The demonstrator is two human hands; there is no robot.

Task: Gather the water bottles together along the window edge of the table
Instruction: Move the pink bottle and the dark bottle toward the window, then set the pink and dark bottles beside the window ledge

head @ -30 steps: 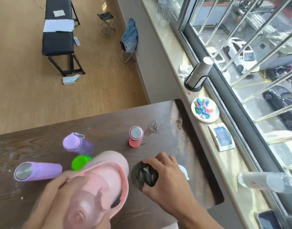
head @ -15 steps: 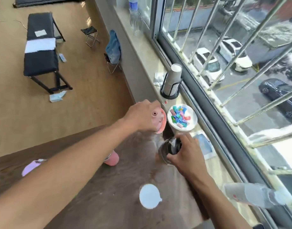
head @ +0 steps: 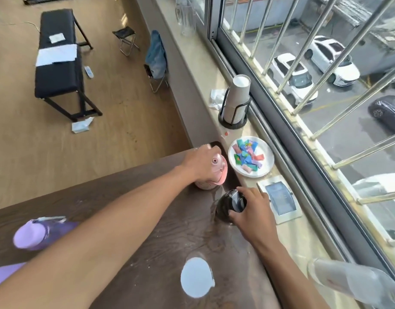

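Two bare hands on bottles at dark wooden table's window edge: left hand wrapped around pale pink plastic bottle at far corner, right hand clasping glossy black bottle just beside. Lilac bottle near opposite edge.

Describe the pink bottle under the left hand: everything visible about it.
The pink bottle stands upright at the far corner of the table, on the window side, beside the white plate of coloured pieces on the sill. It looks like pale, translucent pink plastic with a salmon-pink lid or rim and a small round spout on top. The left hand grips its top from above, hiding much of the lid. Its base appears to rest on the tabletop.
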